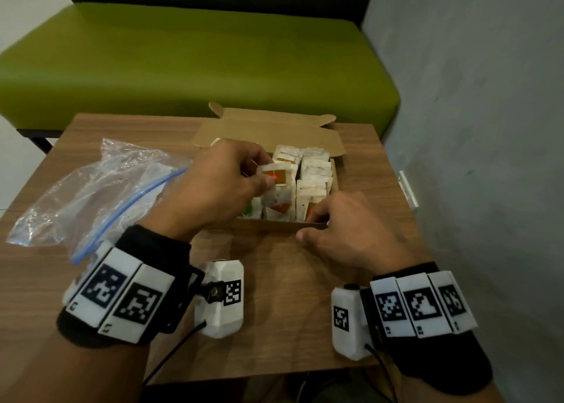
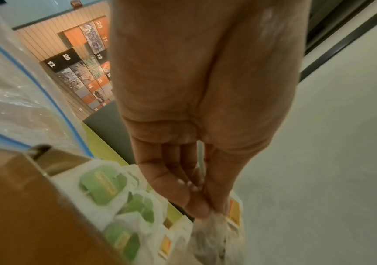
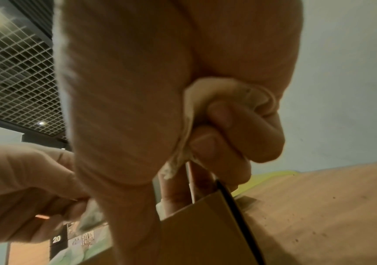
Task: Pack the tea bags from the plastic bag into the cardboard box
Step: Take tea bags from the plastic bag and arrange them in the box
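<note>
we pinch an orange-tagged tea bag (image 1: 274,179) in our left hand (image 1: 219,186), just above the packed rows in the cardboard box (image 1: 274,227) at the table's far middle. our right hand (image 1: 351,234) grips the near wall with a crumpled tea bag (image 3: 208,100) curled in its fingers. we should slide it upright into a gap; the nearly empty zip bag (image 1: 91,195) lies along the left edge.

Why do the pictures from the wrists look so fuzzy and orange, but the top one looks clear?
Head view: sharp and evenly lit, with soft shadows under the left hand and right hand on the table. Left wrist view: warm tint, the cardboard box and tea bags smeared by closeness. Right wrist view: blurred palm fills it, edges bent by the wide lens.
</note>
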